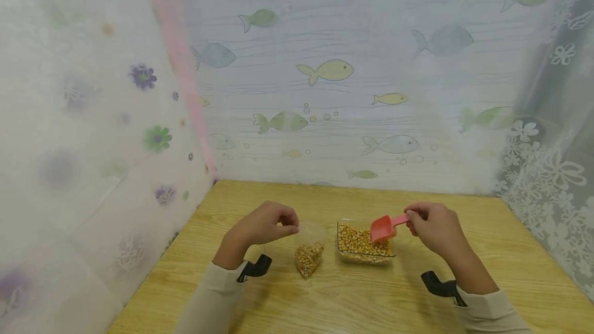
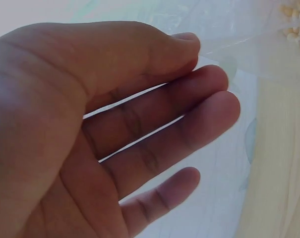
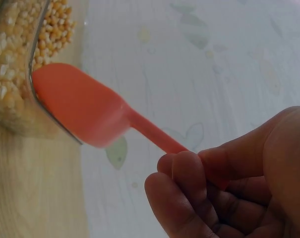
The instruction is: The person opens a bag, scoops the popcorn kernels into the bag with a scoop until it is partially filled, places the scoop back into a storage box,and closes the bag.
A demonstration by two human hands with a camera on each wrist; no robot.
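My right hand [image 1: 433,227] grips a red plastic scoop [image 1: 382,229] by its handle. The scoop's head hangs over the right side of a clear rectangular container [image 1: 366,259] filled with corn kernels [image 1: 355,239]. Thumb and index finger of my left hand [image 1: 269,223] pinch the top of a clear plastic bag [image 1: 312,232]; its other fingers extend loosely in the left wrist view. Corn kernels [image 1: 308,258] fill the bag's lower part, which narrows to a point near the table. In the right wrist view the scoop [image 3: 80,104] overlaps the container's rim; its contents cannot be seen.
A light wood table [image 1: 343,303] lies under everything. Behind it hangs a sheet with printed fish [image 1: 331,71], and a flowered sheet [image 1: 69,143] hangs at the left. Lacy white-flower fabric [image 1: 557,179] borders the right side. Black wrist mounts [image 1: 438,285] sit below both hands.
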